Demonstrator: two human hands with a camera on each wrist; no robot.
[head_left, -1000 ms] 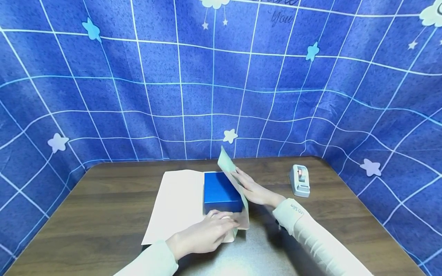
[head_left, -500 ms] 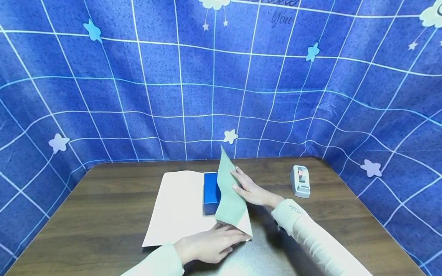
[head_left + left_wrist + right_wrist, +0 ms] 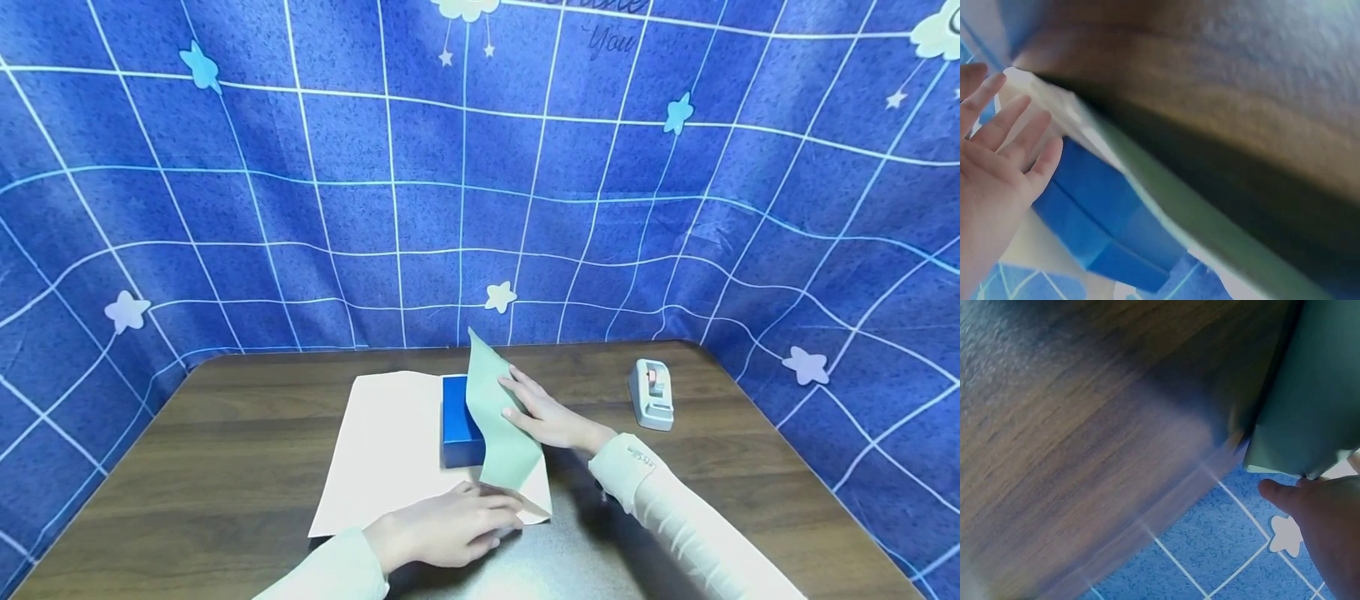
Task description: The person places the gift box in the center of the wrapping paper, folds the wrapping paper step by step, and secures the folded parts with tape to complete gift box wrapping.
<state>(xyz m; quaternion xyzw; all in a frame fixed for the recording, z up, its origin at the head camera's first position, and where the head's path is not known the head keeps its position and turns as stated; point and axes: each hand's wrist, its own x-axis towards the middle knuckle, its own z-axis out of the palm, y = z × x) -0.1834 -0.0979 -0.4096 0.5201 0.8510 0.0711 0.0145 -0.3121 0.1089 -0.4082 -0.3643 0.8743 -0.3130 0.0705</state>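
Nearest on the counter (image 3: 247,433) is the left hand (image 3: 457,527), coming out of a pale sleeve (image 3: 337,571). Its fingers are loose and mostly straight, and the left wrist view shows them spread a little apart. They are at the near side of a big sheet of paper (image 3: 386,450), by the corner that points to the counter's right side. I cannot tell how hard they touch it.

The paper is creamy on one side and green on the other. Its left part lies flat. Its right part, a green flap (image 3: 498,417), stands up and leans over to the left.

A shiny blue box (image 3: 459,417) sits on the paper, past the left hand, nearer the middle of the counter's far edge than its sides. The flap hides the right part of the box. I cannot tell if they touch.

The right hand (image 3: 551,417) is wide open, with its fingers spread on the green side of the flap. It leans on the paper and does not grab it.

Farther right, near the counter's far right corner, is a small white tape holder (image 3: 652,396). Behind the far edge hangs a blue cloth (image 3: 375,208) with white lines and stars.
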